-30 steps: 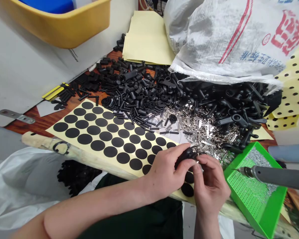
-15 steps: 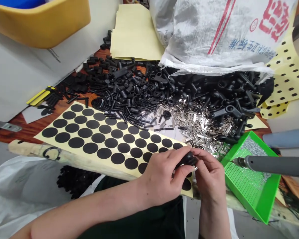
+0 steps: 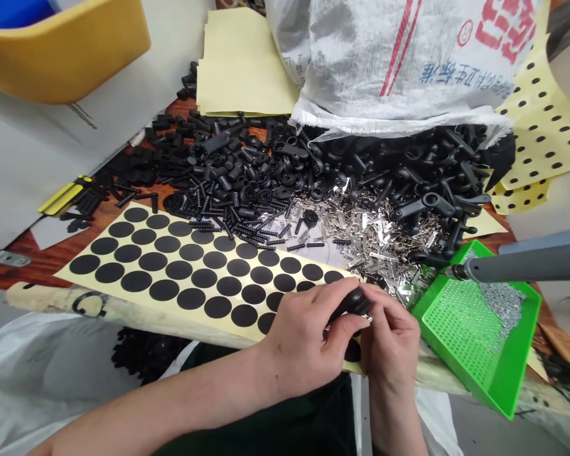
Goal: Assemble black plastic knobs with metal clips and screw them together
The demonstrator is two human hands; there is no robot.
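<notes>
My left hand [image 3: 308, 339] is closed around a rounded black plastic part [image 3: 352, 304], thumb below and fingers over the top. From the other side, the fingertips of my right hand [image 3: 390, 326] pinch the same part. A small shiny metal tip [image 3: 369, 320] pokes out by my left thumb; the rest of it is hidden. Both hands are over the right end of a pale yellow sheet with large black round stickers [image 3: 190, 252]. Behind them lies a heap of small silver metal clips [image 3: 384, 237].
A green perforated tray [image 3: 460, 316] with tiny silver screws [image 3: 502, 307] is at the right, under a grey screwdriver [image 3: 527, 263]. Black plastic parts [image 3: 266, 158] are heaped behind, below a white woven sack [image 3: 384, 57]. At upper left hangs a yellow bin [image 3: 76, 57].
The camera view has shifted slightly. The screwdriver appears higher over the green tray. Both hands keep their hold on the black part, which looks slightly turned.
</notes>
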